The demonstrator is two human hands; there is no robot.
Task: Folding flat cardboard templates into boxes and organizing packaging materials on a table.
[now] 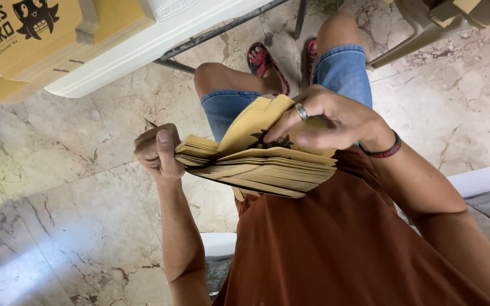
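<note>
Polished beige marble floor [75,187] fills the background, veined in brown and reflecting light at the lower left. At the upper left, a white folding table [160,28] with a dark metal frame carries yellow cardboard boxes [35,39] printed with a black cartoon figure. A tan chair [421,28] stands at the upper right.

The person is seated, wearing an orange-brown shirt [336,238] and blue denim shorts [341,71]; red-strapped sandals [265,62] are visible on the floor beyond the knees.

A thick stack of kraft paper bags [262,167] is held in front of the torso, above the lap, lying roughly flat. The left hand [157,150] is closed in a fist around the left end of the stack, thumb pressed on top of the edge, clamping the bags together. The right hand [324,119] rests on top of the stack with fingers curled. Its fingertips pinch the uppermost bags and lift them away from the rest, so that these bags arch upward and expose a black print beneath.

A silver ring [301,111] sits on one right-hand finger. A red and black bracelet [382,150] circles the right wrist.
</note>
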